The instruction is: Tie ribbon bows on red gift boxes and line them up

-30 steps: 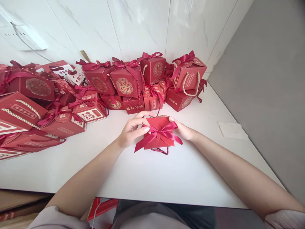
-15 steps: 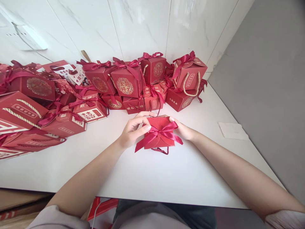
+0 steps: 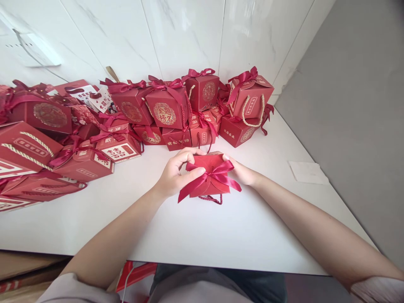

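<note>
A red gift box (image 3: 205,161) sits on the white table in front of me, topped by a tied crimson ribbon bow (image 3: 217,173). Its dark red rope handle (image 3: 212,199) hangs at the near side. My left hand (image 3: 179,172) grips the box from the left, its thumb over the bow near the knot and its fingers along the far edge. On the right side, my right hand (image 3: 240,170) holds the box, the thumb at the far top corner; its other fingers are mostly hidden.
Several red gift boxes with bows (image 3: 166,107) are stacked along the tiled wall, and more boxes (image 3: 28,145) crowd the left. A white paper piece (image 3: 308,173) lies on the white table (image 3: 268,235) at right. A cable (image 3: 38,57) runs down the wall.
My left thumb has moved right and slightly down across the ribbon, closer to the knot. The box and my right hand stay almost in place.
</note>
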A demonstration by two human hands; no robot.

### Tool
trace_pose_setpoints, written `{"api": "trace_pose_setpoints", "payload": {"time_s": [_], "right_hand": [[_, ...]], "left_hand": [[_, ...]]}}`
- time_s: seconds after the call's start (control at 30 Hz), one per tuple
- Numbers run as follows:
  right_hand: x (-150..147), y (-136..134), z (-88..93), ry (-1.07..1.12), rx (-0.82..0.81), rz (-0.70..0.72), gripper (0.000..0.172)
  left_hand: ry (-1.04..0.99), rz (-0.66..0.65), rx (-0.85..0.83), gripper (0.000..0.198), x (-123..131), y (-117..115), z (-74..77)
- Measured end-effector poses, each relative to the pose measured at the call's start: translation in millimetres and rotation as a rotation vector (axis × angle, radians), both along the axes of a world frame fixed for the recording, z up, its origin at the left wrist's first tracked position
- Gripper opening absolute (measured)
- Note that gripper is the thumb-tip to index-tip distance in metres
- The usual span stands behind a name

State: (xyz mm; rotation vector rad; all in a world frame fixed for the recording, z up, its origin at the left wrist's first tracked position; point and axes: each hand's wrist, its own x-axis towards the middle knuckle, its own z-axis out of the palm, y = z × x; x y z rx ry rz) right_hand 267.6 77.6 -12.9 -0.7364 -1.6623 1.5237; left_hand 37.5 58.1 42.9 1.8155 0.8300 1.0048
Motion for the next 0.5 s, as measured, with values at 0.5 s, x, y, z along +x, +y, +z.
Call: {"api": "trace_pose_setpoints", "payload": {"time_s": [0.5], "right_hand": [[-2.1, -3.1, 2.3, -0.022, 0.005, -0.014, 0.055]], "left_hand": [[0.145, -0.052, 0.025, 0.047, -2.9, 2.2, 7.3]]}}
